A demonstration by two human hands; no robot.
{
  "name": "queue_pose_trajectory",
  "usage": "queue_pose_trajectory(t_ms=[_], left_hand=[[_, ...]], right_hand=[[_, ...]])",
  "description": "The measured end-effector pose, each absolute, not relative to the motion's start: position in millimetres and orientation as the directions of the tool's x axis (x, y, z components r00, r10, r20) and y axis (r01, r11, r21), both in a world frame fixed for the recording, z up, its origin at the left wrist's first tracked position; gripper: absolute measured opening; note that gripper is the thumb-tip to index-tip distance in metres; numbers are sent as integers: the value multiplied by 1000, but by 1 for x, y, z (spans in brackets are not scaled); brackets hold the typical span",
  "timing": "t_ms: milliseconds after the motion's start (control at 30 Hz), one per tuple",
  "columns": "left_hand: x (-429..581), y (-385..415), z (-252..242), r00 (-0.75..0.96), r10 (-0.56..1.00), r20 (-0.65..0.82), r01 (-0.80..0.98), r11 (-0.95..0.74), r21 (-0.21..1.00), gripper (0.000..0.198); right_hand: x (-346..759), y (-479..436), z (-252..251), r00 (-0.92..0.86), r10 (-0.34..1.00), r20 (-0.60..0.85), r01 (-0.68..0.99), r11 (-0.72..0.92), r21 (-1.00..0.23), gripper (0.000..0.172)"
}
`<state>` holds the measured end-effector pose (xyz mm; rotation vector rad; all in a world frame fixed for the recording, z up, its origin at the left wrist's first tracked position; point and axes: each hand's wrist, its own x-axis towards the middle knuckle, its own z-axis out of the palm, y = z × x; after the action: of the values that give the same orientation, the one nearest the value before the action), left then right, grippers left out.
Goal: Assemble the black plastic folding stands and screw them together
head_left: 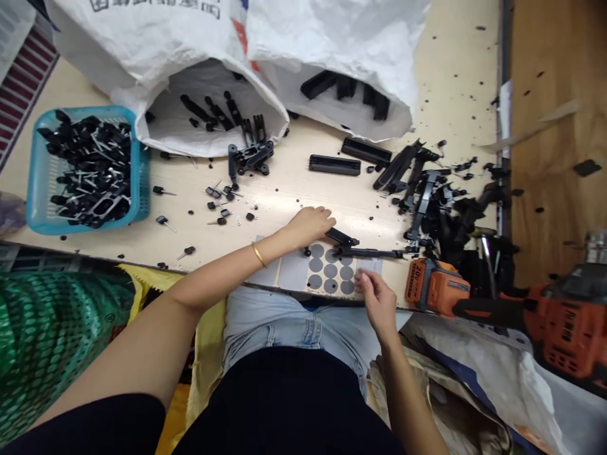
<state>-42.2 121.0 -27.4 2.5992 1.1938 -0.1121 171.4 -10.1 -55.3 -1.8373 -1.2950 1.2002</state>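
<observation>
Left hand lies palm-down near the worktop's front edge, fingers curled onto one end of a thin black plastic part; right hand pinches the corner of a sheet of grey round stickers at that edge, just below the part; the part is judged light and stiff, best held at its ends; stickers flimsy, peel by the rim.

A turquoise plastic mesh basket holds glossy black plastic parts, grey round stickers dot a pale backing sheet, white woven sacks (one bearing red and blue print) gape over the beige wooden tabletop, and an orange-and-black cordless drill lies beside a green patterned cloth-like surface.
</observation>
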Motion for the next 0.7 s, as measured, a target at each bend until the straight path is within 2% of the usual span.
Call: queue_pose_trajectory(t_ms=[67, 133, 167, 233, 367, 400, 533, 633, 700], left_hand=[[-33, 105, -22, 612, 752, -243, 790, -571, 222, 17], [-27, 76, -11, 524, 803, -284, 850, -468, 242, 20], [-26, 60, -5, 482, 822, -302, 872, -416, 260, 20], [-23, 35, 1, 423, 846, -325, 889, -319, 329, 17], [-16, 14, -7, 413, 821, -395, 739, -49, 672, 30], [-13, 12, -12, 392, 824, -408, 687, 33, 726, 30], [-3, 7, -23, 236, 858, -457, 619, 230, 751, 27], [-4, 8, -21, 382, 794, -472, 557, 210, 804, 32], [-7, 12, -17, 497, 741, -452, 436, 237, 868, 41]], right_hand=[[169, 6, -57, 239, 905, -352, 85, -381, -921, 43], [156, 25, -51, 252, 889, -383, -232, -328, -916, 41], [147, 34, -47, 247, 881, -403, -347, -308, -886, 37], [132, 46, -35, 242, 864, -442, -466, -296, -834, 35], [115, 50, -21, 229, 886, -403, -488, -253, -835, 43], [114, 48, -20, 227, 893, -388, -488, -241, -839, 44], [114, 45, -25, 197, 888, -415, -508, -270, -818, 45], [122, 47, -29, 134, 868, -479, -479, -366, -798, 45], [127, 49, -29, 27, 848, -530, -438, -467, -768, 46]])
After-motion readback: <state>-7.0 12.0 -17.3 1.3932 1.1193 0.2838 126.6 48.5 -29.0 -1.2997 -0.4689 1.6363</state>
